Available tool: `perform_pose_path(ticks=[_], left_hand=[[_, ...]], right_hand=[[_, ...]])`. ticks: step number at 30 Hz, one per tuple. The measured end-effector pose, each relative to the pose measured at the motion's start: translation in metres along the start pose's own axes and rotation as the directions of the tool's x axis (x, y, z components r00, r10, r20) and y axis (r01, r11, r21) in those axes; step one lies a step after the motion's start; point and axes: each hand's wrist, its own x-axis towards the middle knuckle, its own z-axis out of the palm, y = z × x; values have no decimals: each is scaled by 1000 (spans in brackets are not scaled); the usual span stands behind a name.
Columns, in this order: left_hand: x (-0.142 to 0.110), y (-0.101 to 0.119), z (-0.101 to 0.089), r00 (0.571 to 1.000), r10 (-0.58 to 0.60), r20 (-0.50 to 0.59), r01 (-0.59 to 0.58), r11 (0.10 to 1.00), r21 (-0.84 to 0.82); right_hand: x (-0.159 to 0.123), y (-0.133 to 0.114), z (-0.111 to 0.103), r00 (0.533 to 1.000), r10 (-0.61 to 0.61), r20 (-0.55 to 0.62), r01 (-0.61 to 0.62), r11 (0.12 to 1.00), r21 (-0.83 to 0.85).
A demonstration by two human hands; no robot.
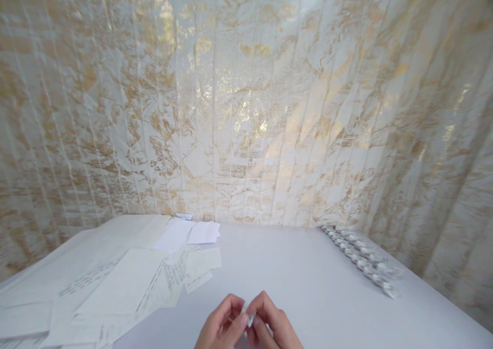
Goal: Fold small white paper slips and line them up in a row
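Observation:
Low in the head view, my left hand (223, 324) and my right hand (274, 322) meet over the near part of the white table. A small folded piece of paper (250, 318), white with grey marks, is pinched between them. Thumbs and forefingers of both hands press on it, and the fingers cover much of it. Both hands are closed, their fingers curled. Its exact folded shape is too small and hidden to make out.
Printed paper sheets (123, 279) overlap across the table's left side. Behind them lie small blank white slips (204, 232). Rows of small folded paper pieces (360, 260) run along the right edge. A white and gold patterned curtain (246, 108) hangs behind the table (285, 267).

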Motion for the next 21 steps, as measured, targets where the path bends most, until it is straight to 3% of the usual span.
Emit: perform_pose_path(ticks=[3, 11, 16, 21], left_hand=[[2, -1, 0, 1000, 20, -6, -21, 1000, -11], [0, 0, 2, 998, -54, -30, 54, 998, 18], [-3, 2, 4, 998, 20, -56, -10, 985, 174], [-4, 8, 3, 999, 38, -32, -25, 940, 340]], right_hand=[[0, -2, 0, 998, 5, 67, -5, 1000, -4], [5, -5, -3, 1000, 10, -3, -10, 999, -47], [4, -10, -2, 995, 59, -83, -61, 998, -24], [4, -8, 1, 997, 64, -42, -63, 998, 20]])
